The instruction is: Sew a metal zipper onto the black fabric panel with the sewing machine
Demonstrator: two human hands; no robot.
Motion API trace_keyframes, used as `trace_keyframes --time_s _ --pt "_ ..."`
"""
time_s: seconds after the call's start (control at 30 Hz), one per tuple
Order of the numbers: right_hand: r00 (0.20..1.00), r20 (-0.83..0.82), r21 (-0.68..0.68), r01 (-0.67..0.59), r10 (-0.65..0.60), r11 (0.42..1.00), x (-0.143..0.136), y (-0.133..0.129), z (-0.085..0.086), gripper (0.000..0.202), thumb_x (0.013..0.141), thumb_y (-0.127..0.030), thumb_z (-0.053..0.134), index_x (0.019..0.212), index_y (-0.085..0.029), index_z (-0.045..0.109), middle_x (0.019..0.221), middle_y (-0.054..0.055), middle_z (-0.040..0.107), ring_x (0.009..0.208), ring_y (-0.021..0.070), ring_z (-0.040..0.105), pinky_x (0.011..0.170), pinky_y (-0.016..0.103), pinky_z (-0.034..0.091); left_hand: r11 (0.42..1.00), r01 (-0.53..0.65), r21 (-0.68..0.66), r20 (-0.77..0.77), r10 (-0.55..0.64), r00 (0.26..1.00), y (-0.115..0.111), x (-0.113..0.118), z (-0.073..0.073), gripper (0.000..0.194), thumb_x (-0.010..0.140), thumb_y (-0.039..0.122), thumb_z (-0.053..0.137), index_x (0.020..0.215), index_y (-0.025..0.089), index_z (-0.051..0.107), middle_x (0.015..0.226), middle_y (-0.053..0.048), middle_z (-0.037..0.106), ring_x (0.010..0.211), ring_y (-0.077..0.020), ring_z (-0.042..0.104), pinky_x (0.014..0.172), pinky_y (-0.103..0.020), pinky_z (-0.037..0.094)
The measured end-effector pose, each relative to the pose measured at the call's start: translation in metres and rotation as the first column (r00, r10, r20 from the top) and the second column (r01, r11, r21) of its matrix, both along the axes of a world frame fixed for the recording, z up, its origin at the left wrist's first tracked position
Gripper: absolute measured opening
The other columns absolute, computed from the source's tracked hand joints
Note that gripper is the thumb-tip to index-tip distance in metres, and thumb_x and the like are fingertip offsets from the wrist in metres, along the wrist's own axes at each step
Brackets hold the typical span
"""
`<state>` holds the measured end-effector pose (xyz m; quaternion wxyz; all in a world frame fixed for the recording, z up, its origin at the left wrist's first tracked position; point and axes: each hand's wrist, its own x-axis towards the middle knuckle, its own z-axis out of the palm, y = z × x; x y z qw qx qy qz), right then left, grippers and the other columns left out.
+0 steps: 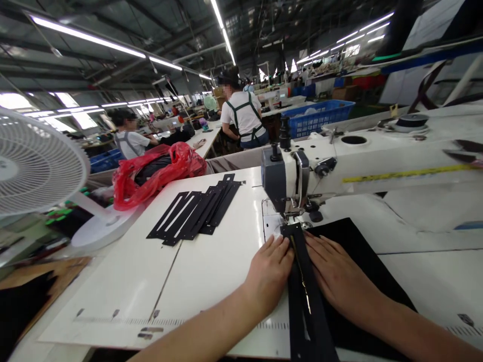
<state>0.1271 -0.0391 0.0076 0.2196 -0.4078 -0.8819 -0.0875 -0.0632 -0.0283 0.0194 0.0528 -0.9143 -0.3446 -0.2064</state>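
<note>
1. The left hand (269, 271) and the right hand (335, 274) lie flat on the fabric piece (350, 281), with the zipper strip (304, 286) between them.
2. Just behind the fingertips stands the sewing machine (302, 173).
3. Far left of the hands lies a stack of strips (196, 211) on the table (211, 271).
4. Behind the stack sits a plastic bag (158, 173); further left stands a fan (37, 166).

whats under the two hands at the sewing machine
A long black fabric strip with a gold zipper line, running to the needle of the white sewing machine. The left hand and right hand hide the parts beneath them.
</note>
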Motion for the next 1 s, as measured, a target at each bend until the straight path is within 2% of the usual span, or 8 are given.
trace_keyframes --time_s 0.1,0.23,0.33,0.5,0.77,1.0 --pt "0.999 -0.015 -0.013 0.031 -0.031 0.999 -0.002 -0.001 -0.002 0.050 0.088 -0.013 0.036 0.137 -0.013 0.035 0.134 0.014 0.046 0.122 0.0237 0.043 0.097 0.045 0.039 1.000 -0.019 0.009 -0.015 0.019 1.000 -0.001 -0.002 -0.001 0.030 0.091 0.008 0.034 0.104 0.008 0.060 0.121 -0.018 0.057 0.117 -0.0256 0.051 0.102 -0.045 0.042" --pt "0.998 -0.038 -0.081 0.052 -0.055 0.995 -0.007 -0.004 -0.002 0.053 0.086 -0.011 0.038 0.138 -0.017 0.035 0.137 0.012 0.042 0.126 0.0240 0.037 0.101 0.046 0.033 1.000 -0.011 0.017 -0.008 0.012 1.000 -0.002 -0.002 -0.001 0.031 0.091 0.007 0.031 0.108 0.007 0.057 0.119 -0.018 0.058 0.115 -0.0252 0.053 0.099 -0.043 0.045" --pt "0.993 -0.081 -0.129 0.069 -0.080 0.989 -0.010 -0.006 0.000 0.055 0.084 -0.010 0.038 0.138 -0.019 0.034 0.138 0.011 0.041 0.127 0.0235 0.036 0.102 0.046 0.030 0.999 -0.023 0.028 0.004 0.022 1.000 -0.001 -0.001 0.000 0.030 0.090 0.006 0.031 0.105 0.009 0.056 0.116 -0.018 0.060 0.112 -0.0255 0.055 0.092 -0.043 0.051" --pt "0.988 -0.125 -0.218 0.065 -0.094 0.974 -0.013 -0.008 0.001 0.059 0.081 -0.015 0.043 0.139 -0.018 0.034 0.140 0.013 0.038 0.128 0.0263 0.033 0.104 0.049 0.024 0.998 -0.001 0.068 -0.031 0.003 1.000 0.001 -0.003 -0.002 0.030 0.089 0.004 0.031 0.112 0.010 0.050 0.114 -0.018 0.060 0.110 -0.0264 0.056 0.080 -0.041 0.053" --pt "0.973 -0.204 -0.247 0.057 -0.110 0.967 -0.015 -0.009 -0.003 0.055 0.082 -0.025 0.047 0.136 -0.018 0.037 0.139 0.016 0.039 0.128 0.0288 0.033 0.105 0.049 0.021 0.989 -0.002 0.149 -0.091 0.016 0.996 0.002 -0.009 -0.007 0.033 0.087 0.004 0.029 0.115 0.009 0.047 0.112 -0.019 0.061 0.102 -0.0248 0.059 0.079 -0.041 0.048" --pt "0.972 -0.213 -0.293 0.033 -0.099 0.956 -0.015 -0.011 -0.001 0.056 0.082 -0.023 0.045 0.137 -0.016 0.035 0.139 0.016 0.038 0.129 0.0290 0.031 0.106 0.049 0.018 0.983 0.014 0.181 -0.104 0.004 0.995 0.002 -0.008 -0.005 0.029 0.091 0.007 0.029 0.110 0.006 0.050 0.106 -0.019 0.063 0.102 -0.0232 0.059 0.080 -0.037 0.047"
